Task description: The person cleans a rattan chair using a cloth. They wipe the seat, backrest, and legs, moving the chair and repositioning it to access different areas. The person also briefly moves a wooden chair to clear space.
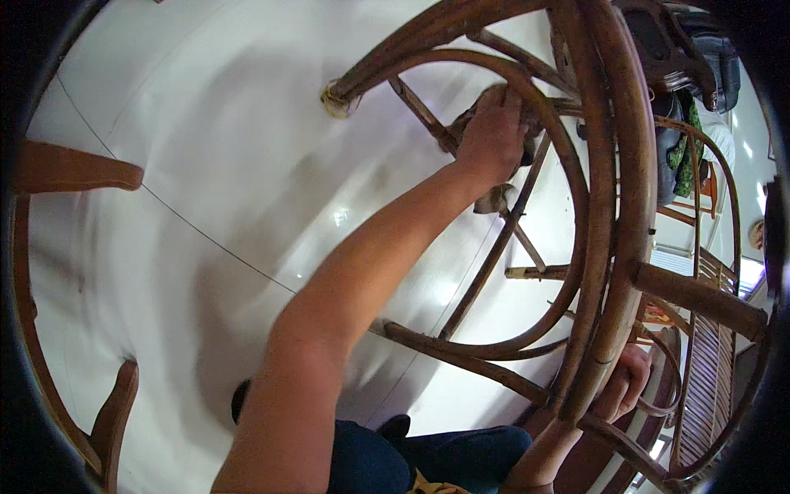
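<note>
A brown rattan or bamboo chair frame (632,185) lies tipped over before me, its curved poles and thinner braces facing me. My left hand (494,136) reaches in among the braces and presses a dark, crumpled cloth (460,126) against them. A greyish-brown end of cloth (492,200) hangs below that hand. At the lower right, my right hand (620,383) is curled around a pole of the frame, which partly hides its fingers. One leg end (338,100) has pale yellowish wrapping and points to the upper left.
Curved brown wooden furniture legs (80,168) stand at the left on the glossy white floor (216,154). Dark carved furniture (663,43) is at the upper right, with a slatted rattan piece (710,352) below it. My knees (370,457) are at the bottom.
</note>
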`<state>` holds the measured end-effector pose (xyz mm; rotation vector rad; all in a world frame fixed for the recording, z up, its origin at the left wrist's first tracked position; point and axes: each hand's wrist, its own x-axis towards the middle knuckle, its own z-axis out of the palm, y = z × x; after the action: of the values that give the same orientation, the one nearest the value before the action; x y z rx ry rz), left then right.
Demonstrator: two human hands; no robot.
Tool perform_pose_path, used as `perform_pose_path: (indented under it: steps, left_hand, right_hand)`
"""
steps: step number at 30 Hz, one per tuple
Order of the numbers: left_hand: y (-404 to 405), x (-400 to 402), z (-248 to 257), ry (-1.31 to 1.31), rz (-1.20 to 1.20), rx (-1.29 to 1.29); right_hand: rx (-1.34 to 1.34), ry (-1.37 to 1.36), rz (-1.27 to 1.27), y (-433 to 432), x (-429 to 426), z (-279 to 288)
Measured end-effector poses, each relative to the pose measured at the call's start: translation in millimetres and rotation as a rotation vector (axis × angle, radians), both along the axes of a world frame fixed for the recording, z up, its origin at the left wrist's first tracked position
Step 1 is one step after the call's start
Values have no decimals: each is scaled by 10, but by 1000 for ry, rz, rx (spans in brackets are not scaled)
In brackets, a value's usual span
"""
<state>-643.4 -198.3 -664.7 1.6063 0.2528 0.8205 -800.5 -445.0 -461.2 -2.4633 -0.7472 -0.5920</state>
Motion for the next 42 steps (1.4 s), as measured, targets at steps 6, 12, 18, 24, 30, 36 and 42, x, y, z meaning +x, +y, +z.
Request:
perform_pose_path:
  steps: [6,12,18,24,30,36,42]
  left_hand:
    - [-818,-157,-333,17,-185,593]
    - [-958,-224,-447,42,-375,763]
    - [-1095,-874,-796,71,-520,-102]
    - [-860,-688,-264,-285,-592,-965]
    - [-619,-14,251,-587,-555,-942]
    - [-115,-1692,-109,-232,-877,-1412]
    - [-637,-2549,-623,412,-1028,-1529]
  right_hand:
    - [0,33,8,1,-45,32]
    - [-28,7,33,-24,8,36]
    - [-2,-33,43,7,19,-16]
    - [-62,3,3,-107,12,14]
    - [-57,-76,50,-130,73,11]
    - [-93,-68,27,-214,43,-3]
    - [-61,-45,28,-183,55,1]
